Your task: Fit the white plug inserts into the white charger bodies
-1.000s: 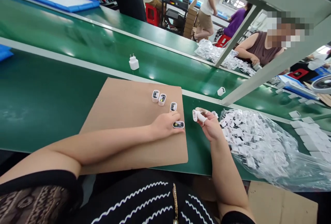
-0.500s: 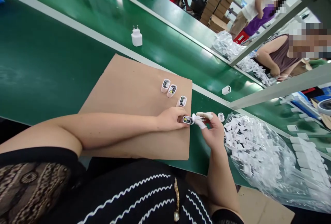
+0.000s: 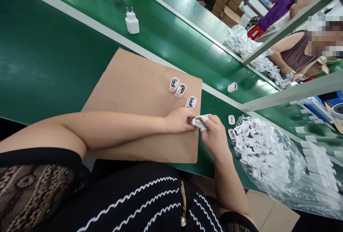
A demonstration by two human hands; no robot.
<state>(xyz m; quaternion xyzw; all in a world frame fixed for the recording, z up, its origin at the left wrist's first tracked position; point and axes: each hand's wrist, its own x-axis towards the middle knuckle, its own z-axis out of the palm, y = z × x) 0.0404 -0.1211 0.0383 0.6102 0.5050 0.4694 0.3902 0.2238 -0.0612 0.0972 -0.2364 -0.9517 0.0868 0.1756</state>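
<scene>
My left hand point(image 3: 179, 120) rests on a brown cardboard sheet point(image 3: 134, 92) near its right edge, fingers closed on a small white charger shell that is mostly hidden. My right hand point(image 3: 214, 135), with white finger cots on its fingertips, pinches a white plug cap point(image 3: 198, 122) and presses it against that shell. The two hands touch. Three open charger shells point(image 3: 181, 90) showing their inner parts stand in a row on the cardboard just beyond my hands.
A clear plastic bag of several white plug caps point(image 3: 268, 153) lies to the right. A finished white charger point(image 3: 132, 21) and a loose shell point(image 3: 232, 87) sit on the green conveyor belt point(image 3: 66, 57). Another person's arm point(image 3: 284, 53) works across the belt beside a metal frame point(image 3: 292, 90).
My right hand moved left with the white cap until it met the shell in my left hand. The view shifted down and to the right.
</scene>
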